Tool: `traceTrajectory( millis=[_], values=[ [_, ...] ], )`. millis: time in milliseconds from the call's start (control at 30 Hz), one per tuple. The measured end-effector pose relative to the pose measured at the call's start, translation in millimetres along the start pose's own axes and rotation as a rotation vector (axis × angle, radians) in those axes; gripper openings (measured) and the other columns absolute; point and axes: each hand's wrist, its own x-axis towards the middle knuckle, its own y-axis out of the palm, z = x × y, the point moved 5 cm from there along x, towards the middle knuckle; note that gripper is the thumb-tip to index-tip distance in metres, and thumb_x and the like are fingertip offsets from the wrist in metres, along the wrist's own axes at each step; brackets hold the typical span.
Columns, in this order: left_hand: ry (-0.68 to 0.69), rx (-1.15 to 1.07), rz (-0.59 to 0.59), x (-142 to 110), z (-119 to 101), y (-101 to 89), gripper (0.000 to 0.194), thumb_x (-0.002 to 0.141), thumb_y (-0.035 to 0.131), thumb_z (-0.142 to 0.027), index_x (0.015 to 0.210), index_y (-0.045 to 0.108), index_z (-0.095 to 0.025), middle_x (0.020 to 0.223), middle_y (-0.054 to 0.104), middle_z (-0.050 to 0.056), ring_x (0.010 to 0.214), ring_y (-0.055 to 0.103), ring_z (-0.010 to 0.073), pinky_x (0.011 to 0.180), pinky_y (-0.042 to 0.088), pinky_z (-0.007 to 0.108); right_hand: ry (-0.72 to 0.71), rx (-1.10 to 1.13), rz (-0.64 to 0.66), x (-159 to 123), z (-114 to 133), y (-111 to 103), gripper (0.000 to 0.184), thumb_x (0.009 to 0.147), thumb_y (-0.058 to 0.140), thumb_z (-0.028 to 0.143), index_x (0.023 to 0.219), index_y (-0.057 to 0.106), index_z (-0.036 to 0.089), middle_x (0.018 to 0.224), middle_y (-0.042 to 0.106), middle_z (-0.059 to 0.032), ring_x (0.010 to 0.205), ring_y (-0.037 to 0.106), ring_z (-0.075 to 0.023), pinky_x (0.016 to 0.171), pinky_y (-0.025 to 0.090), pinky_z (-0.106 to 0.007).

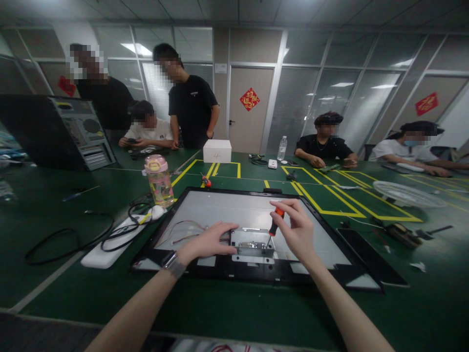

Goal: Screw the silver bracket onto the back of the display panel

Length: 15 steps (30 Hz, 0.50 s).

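The metal bracket (252, 253) sits on the flat panel (205, 203). At the bracket's left end, the left hand (209, 239) lies with thumb and fingers spread; above its right end, the right hand (297, 229) pinches a screwdriver (273, 228). Work there seems unfinished; how much remains cannot be told.

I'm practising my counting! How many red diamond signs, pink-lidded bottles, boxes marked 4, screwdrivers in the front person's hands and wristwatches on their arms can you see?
Red diamond signs: 3
Pink-lidded bottle: 1
White box marked 4: 1
Screwdriver in the right hand: 1
Wristwatch: 1
Total: 7
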Motion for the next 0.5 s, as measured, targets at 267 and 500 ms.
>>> traceTrajectory(
  millis=[267,500],
  values=[
    [-0.001,0.015,0.001,1,3,1.1,0.072,0.075,0.068,-0.048,0.138,0.043,-0.025,0.139,0.047,0.009,0.131,0.036,0.0319,0.109,0.028,0.042,-0.039,0.002,0.104,-1,6,1,0.025,0.089,0.050,0.022,0.109,0.065,0.025,0.087,0.067,-0.0049,0.080,0.062,-0.0211,0.076,0.048,-0.038],
    [0.032,0.018,-0.024,0,1,0.3,0.070,0.075,0.067,-0.049,0.137,0.044,-0.025,0.135,0.050,0.008,0.126,0.043,0.0280,0.108,0.032,0.038,-0.075,-0.070,0.076,1,11,1,0.021,0.085,0.058,0.022,0.105,0.066,0.022,0.082,0.062,-0.0040,0.075,0.060,-0.0189,0.070,0.047,-0.034]
  ],
)
